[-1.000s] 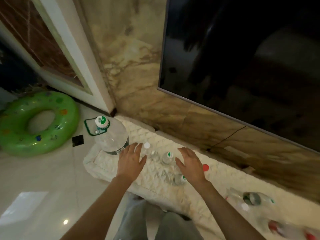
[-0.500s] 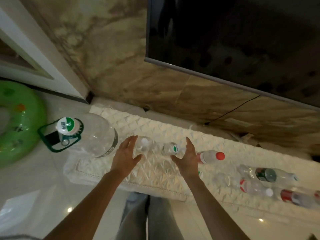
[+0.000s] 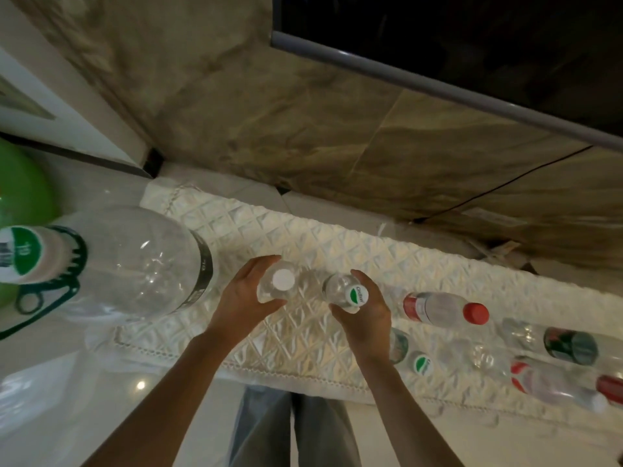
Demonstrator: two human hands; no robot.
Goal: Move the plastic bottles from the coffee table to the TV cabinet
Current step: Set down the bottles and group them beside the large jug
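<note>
On quilted white cabinet cover [image 3: 337,251] below TV [image 3: 472,35], marble wall [image 3: 236,112] behind: left hand [image 3: 244,298] grips white-capped bottle [image 3: 278,284], right hand [image 3: 365,315] green-capped bottle [image 3: 344,291].

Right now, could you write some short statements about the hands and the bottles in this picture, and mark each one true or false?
1. Each hand holds a small bottle. True: the left hand grips the white-capped bottle, the right hand the green-capped bottle.
2. The big water jug lies on its side. False: it stands upright, left of the hands.
3. The red-capped bottle lies on the white quilted cloth. True.
4. The TV screen shows a bright picture. False: it is dark.
5. The green swim ring sits on the cloth. False: it is on the floor at far left.
</note>
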